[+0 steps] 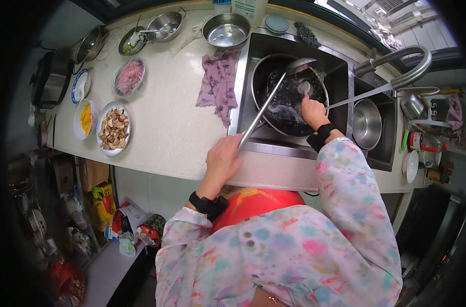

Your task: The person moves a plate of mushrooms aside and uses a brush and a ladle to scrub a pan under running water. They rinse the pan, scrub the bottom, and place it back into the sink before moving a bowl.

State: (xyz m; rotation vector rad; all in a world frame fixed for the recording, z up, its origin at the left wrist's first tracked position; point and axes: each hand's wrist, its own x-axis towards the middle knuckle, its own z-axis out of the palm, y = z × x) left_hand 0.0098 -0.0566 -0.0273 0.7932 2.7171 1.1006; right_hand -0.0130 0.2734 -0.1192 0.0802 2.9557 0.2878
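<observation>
My left hand (223, 161) is wrapped around the long metal handle of a ladle (301, 65). The ladle's head rests over the far side of a dark wok (255, 87), which sits in the left sink basin with sudsy water inside. My right hand (314, 112) reaches over the wok's right side, its fingers closed near a small pale, translucent patch (304, 88). What those fingers hold, if anything, I cannot make out. A metal faucet spout (363, 94) points toward the wok, close beside my right hand.
A metal pot (367, 123) stands in the right basin (383, 157). Left of the sink lie a purple patterned cloth (220, 82), a metal basin (205, 36), a plate of sliced mushrooms (114, 152) and a wrapped dish of minced meat (129, 77). A dark scrubber (307, 34) lies behind the sink.
</observation>
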